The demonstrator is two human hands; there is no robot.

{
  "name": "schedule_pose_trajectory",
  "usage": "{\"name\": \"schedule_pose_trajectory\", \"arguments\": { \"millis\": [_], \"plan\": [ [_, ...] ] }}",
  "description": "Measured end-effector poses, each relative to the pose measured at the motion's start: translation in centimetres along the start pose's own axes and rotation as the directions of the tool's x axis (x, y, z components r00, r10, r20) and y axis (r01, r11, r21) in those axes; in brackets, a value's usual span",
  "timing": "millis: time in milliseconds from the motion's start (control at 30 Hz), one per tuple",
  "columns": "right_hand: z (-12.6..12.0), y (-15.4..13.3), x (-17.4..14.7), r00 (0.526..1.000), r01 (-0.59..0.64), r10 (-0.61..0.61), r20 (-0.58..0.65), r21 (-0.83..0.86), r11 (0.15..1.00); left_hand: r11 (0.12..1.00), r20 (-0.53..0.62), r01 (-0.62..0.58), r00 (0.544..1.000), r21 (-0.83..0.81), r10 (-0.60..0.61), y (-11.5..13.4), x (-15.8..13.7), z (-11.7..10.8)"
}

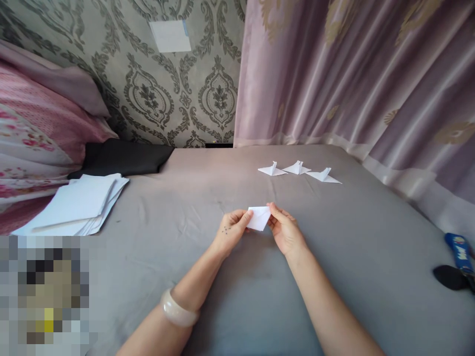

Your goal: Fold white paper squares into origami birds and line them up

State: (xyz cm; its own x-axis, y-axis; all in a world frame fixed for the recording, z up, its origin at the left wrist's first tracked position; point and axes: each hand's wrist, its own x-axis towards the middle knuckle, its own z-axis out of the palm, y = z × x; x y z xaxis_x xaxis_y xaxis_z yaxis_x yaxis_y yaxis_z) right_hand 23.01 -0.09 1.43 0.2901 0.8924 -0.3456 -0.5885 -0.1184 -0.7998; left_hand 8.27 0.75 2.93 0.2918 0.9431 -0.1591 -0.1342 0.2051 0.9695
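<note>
Between my two hands is a small folded piece of white paper [259, 219], held up over the grey sheet. My left hand [233, 228] pinches its left edge, thumb on the near face. At the upper right corner, my right hand [285, 228] grips it between thumb and fingers. A crease line runs across the paper's face; its far side is hidden. Beyond my hands, three folded white paper birds stand on the sheet: a left one [272, 169], a middle one [297, 168] and a right one [325, 175].
A stack of white paper sheets [74, 205] lies at the left, with a black cloth-like item [122, 157] behind it. A blue packet [459, 252] and a black rounded object [450, 277] are at the right edge. Pink curtains [315, 74] border the grey sheet [178, 198].
</note>
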Motion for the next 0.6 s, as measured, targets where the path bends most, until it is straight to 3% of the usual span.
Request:
{"name": "schedule_pose_trajectory", "arguments": {
  "millis": [267,467,600],
  "plan": [
    [0.0,-0.1,-0.4,1.0,-0.008,0.007,-0.003,-0.061,0.998,0.996,0.132,0.086,0.988,-0.009,-0.084,0.1,-0.1,-0.3],
    [0.1,0.4,-1.2,0.992,0.005,0.025,0.121,-0.242,0.97,0.995,-0.042,0.048,0.998,-0.091,-0.052,-0.5,0.3,-0.6],
    [0.0,1.1,-1.4,0.991,0.05,-0.007,0.13,-0.323,0.945,0.993,-0.015,0.018,1.0,-0.116,-0.019,-0.8,0.5,-0.9]
  ]
}}
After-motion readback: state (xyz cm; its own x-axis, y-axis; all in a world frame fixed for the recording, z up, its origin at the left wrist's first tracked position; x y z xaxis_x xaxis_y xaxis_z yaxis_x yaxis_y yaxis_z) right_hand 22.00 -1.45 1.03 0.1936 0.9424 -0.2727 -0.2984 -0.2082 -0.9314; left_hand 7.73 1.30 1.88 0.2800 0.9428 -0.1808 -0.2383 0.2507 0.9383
